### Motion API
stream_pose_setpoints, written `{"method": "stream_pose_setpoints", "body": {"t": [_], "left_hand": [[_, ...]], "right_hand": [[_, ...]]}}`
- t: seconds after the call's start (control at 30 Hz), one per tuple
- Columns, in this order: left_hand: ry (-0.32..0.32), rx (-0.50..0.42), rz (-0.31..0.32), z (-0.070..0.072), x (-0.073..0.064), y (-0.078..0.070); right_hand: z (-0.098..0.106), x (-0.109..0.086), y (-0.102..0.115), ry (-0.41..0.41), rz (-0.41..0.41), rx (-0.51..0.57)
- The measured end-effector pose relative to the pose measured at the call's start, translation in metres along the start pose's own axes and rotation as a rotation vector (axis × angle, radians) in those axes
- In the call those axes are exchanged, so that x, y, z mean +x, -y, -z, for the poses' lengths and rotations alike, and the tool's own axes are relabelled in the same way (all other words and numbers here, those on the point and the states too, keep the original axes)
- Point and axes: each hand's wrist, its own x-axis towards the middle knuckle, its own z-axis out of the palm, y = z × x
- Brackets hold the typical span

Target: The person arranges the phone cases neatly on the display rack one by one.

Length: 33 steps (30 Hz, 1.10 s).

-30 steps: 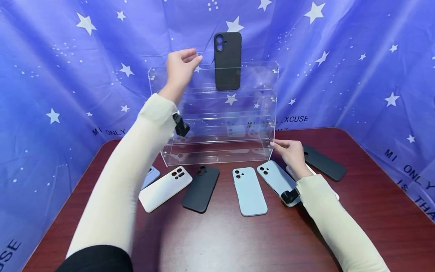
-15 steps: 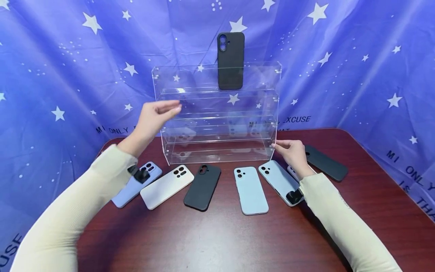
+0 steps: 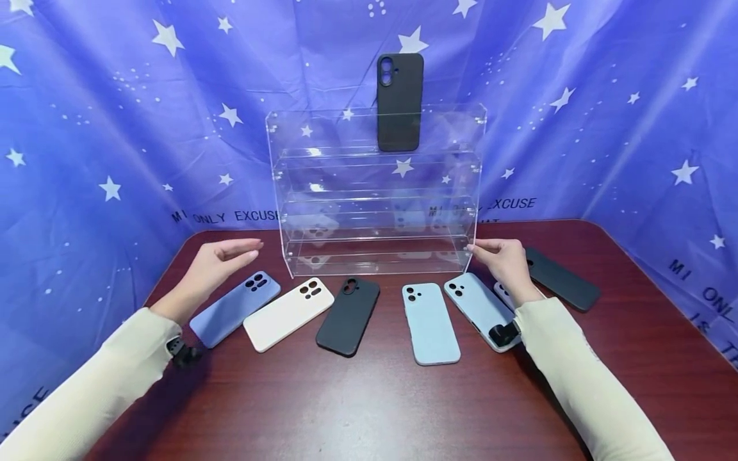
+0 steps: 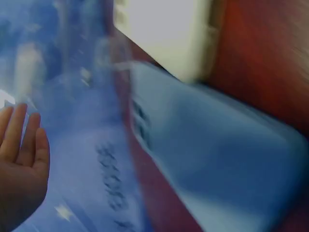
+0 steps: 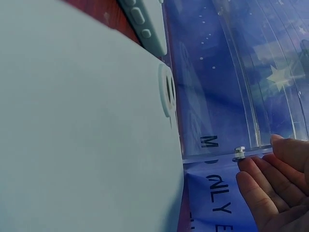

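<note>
A clear acrylic display rack (image 3: 369, 256) with stepped tiers stands on the table. A black phone case (image 3: 400, 102) leans upright in its top tier, right of the middle. My right hand (image 3: 507, 266) pinches the rack's lower right side edge; the right wrist view shows the thumb and fingers on either side of the clear panel (image 5: 251, 96). My left hand (image 3: 210, 269), fingers fairly straight and holding nothing, hovers over the table beside a blue phone case (image 3: 230, 314). In the blurred left wrist view that blue case (image 4: 212, 150) lies apart from the fingers.
A cream phone case (image 3: 282, 320), a black one (image 3: 348, 320) and a pale blue one (image 3: 432, 326) lie before the rack. Farther right are another pale blue case (image 3: 475, 307), a partly hidden white one and a dark case (image 3: 565, 282). A starry curtain (image 3: 576, 160) hangs behind.
My left hand has come down and left from beside the rack's top to near the blue case. The right hand keeps its pinch on the rack. The view has shifted slightly.
</note>
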Motion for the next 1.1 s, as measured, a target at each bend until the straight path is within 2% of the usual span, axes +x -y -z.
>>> {"method": "stream_pose_setpoints", "body": {"t": [0.17, 0.23, 0.33, 0.5, 0.67, 0.93, 1.1], "left_hand": [[0.071, 0.083, 0.002, 0.009, -0.010, 0.029], [0.097, 0.100, 0.021, 0.010, -0.013, 0.038], [0.129, 0.088, 0.052, 0.010, -0.018, 0.049], [0.129, 0.046, 0.062, 0.006, -0.022, 0.061], [0.161, 0.066, 0.056, 0.004, -0.021, 0.068], [0.310, 0.220, 0.079, 0.002, -0.024, 0.066], [0.332, 0.276, 0.031, 0.002, -0.024, 0.067]], "right_hand": [[0.001, 0.000, 0.001, 0.007, 0.006, 0.005], [0.001, 0.000, 0.001, 0.012, 0.003, 0.003], [0.000, 0.000, 0.001, 0.015, 0.005, -0.003], [0.000, 0.001, 0.001, 0.009, 0.013, -0.006], [0.001, 0.001, 0.001, -0.004, 0.013, -0.010], [0.000, 0.002, -0.001, -0.003, 0.008, -0.004], [-0.001, 0.002, -0.002, 0.005, 0.001, -0.005]]}}
